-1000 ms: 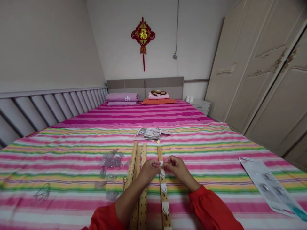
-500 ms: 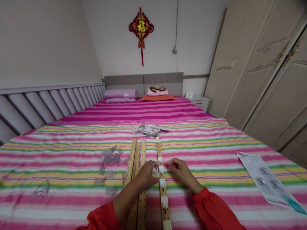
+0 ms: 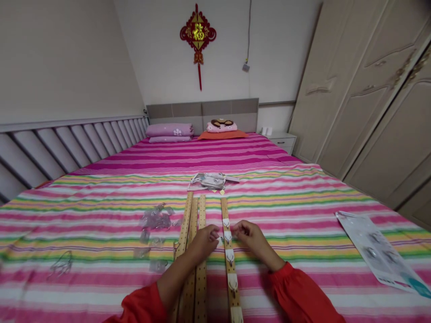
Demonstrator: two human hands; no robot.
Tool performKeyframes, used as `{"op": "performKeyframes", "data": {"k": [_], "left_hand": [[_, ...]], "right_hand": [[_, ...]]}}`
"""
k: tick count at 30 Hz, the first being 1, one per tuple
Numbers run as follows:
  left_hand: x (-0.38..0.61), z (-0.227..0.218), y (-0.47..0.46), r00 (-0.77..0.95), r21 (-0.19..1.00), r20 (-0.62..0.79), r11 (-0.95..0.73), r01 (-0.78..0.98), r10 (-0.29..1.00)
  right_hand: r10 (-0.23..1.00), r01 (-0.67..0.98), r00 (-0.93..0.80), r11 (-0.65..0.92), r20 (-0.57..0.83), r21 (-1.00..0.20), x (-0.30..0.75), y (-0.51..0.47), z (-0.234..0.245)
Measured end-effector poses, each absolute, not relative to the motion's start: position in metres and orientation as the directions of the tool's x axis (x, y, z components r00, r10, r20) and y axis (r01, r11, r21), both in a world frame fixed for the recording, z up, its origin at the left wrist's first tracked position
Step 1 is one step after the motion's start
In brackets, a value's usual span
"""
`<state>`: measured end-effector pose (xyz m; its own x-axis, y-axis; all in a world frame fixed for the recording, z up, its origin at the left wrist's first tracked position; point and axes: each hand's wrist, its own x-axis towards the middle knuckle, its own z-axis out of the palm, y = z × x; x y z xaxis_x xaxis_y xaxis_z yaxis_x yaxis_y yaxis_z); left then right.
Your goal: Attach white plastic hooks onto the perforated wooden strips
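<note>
A narrow wooden strip [image 3: 231,264] with small holes lies lengthwise before me, carrying a row of white hooks [image 3: 230,256] with metal loops. My left hand [image 3: 204,244] is just left of this strip, its fingers loosely bent and apart, with nothing visible in them. Beside its fingertips is a small white piece [image 3: 220,242], close to the strip's left edge. On the other side, my right hand [image 3: 251,235] has its thumb and fingers pressed together near the second hook from the far end. Whatever they may pinch is hidden.
Several drilled wooden strips [image 3: 201,215] lie under and beside my left forearm. Clear plastic packets [image 3: 156,220] are to their left, with a thin wire tangle [image 3: 62,264] further left. Another plastic package [image 3: 210,180] lies beyond. A hook package [image 3: 380,255] rests at right on the striped bedspread [image 3: 296,215].
My left thumb and fingers have drawn back slightly from the strip and the small white piece. The right hand stays almost in place. The view has shifted a little.
</note>
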<state>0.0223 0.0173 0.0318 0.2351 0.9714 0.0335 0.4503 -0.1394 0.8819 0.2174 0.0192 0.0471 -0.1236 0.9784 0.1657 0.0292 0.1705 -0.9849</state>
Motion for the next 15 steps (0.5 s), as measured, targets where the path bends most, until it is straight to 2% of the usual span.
{"op": "performKeyframes", "data": {"k": [3,6,11,15], "left_hand": [[0.017,0.039,0.019,0.172,0.953,-0.032,-0.022,0.302,0.985],[0.010,0.054,0.018,0.118,0.983,-0.182,0.180,0.031,0.976],[0.006,0.075,0.011,0.121,0.885,-0.311,0.333,-0.324,0.943],[0.014,0.080,0.005,0.255,0.824,-0.295,0.380,-0.420,0.921]], "right_hand": [[0.979,-0.003,-0.128,0.161,0.160,-0.987,0.215,0.019,0.047],[0.978,-0.043,-0.149,0.141,0.146,-0.989,0.212,0.017,0.052],[0.971,-0.089,-0.191,0.125,0.140,-0.988,0.205,0.011,0.063],[0.950,-0.122,-0.259,0.146,0.174,-0.982,0.197,0.006,0.074]]}}
